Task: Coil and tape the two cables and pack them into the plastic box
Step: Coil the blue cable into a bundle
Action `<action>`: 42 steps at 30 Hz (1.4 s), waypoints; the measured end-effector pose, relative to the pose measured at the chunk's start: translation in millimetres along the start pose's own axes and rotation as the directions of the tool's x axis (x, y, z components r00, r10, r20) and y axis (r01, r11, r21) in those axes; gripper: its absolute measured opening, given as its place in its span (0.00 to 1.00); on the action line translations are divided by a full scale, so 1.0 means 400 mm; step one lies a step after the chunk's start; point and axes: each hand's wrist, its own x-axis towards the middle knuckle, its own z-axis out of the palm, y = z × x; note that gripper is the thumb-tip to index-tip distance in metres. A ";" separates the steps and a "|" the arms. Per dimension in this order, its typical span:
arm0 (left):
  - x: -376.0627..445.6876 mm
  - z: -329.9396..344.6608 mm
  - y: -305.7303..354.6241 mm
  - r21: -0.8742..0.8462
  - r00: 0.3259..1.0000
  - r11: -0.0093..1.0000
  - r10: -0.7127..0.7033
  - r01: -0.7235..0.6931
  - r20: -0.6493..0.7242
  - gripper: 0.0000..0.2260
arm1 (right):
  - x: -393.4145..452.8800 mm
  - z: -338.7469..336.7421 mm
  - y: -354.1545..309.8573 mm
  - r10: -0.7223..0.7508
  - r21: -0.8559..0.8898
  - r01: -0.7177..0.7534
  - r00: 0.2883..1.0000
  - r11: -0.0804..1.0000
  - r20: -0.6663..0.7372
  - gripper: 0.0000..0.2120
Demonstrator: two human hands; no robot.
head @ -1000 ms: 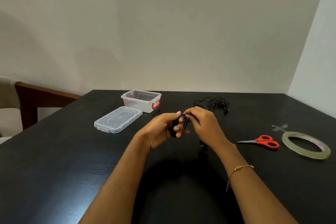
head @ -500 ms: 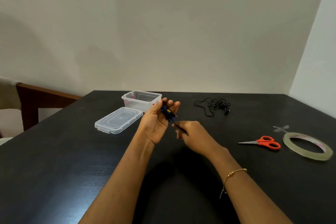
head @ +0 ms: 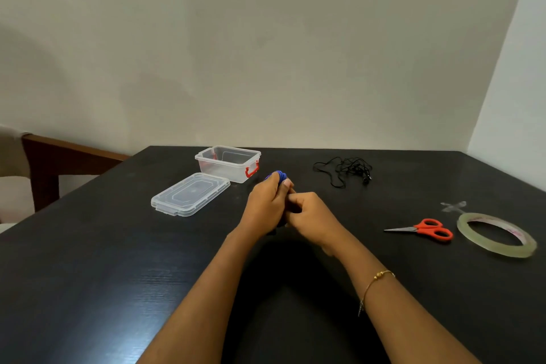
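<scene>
My left hand (head: 267, 207) grips a coil of blue cable (head: 279, 176), whose loops show above the fingers. Pressed against it, my right hand (head: 310, 214) has its fingers curled at the lower part of the coil; what they pinch is hidden. A loose black cable (head: 344, 170) lies tangled on the table at the back right. The clear plastic box (head: 228, 163) with red latches stands open at the back, and its lid (head: 190, 197) lies flat in front of it. A tape roll (head: 496, 234) lies at the right.
Orange-handled scissors (head: 425, 228) lie left of the tape roll, and a small strip of tape (head: 453, 206) sticks to the table behind them. A wooden chair (head: 56, 162) stands past the table's left edge. A wall rises behind the table.
My left hand has closed round the blue cable and turned its back to me. My right hand has come back up against it from lower right.
</scene>
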 end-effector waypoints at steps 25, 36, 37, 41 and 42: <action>-0.013 -0.058 0.052 -0.834 0.946 0.450 -0.107 0.321 0.306 0.16 | 0.006 -0.032 -0.007 -0.118 0.347 0.192 0.967 0.918 -0.224 0.12; -0.016 -0.013 0.092 -0.720 0.916 0.634 -0.401 0.284 0.009 0.14 | 0.018 -0.009 0.008 -0.164 0.176 0.231 0.931 0.957 -0.327 0.10; -0.017 -0.010 0.092 -0.700 0.915 0.660 -0.403 0.274 -0.022 0.14 | 0.018 -0.008 0.008 -0.166 0.187 0.233 0.933 0.954 -0.319 0.10; -0.020 -0.004 0.091 -0.603 0.938 0.767 -0.336 0.220 -0.085 0.14 | 0.016 -0.006 0.002 -0.166 0.296 0.260 0.937 0.919 -0.308 0.10; -0.020 -0.002 0.089 -0.577 0.944 0.791 -0.315 0.204 -0.098 0.13 | 0.018 -0.006 0.003 -0.164 0.311 0.260 0.939 0.914 -0.303 0.10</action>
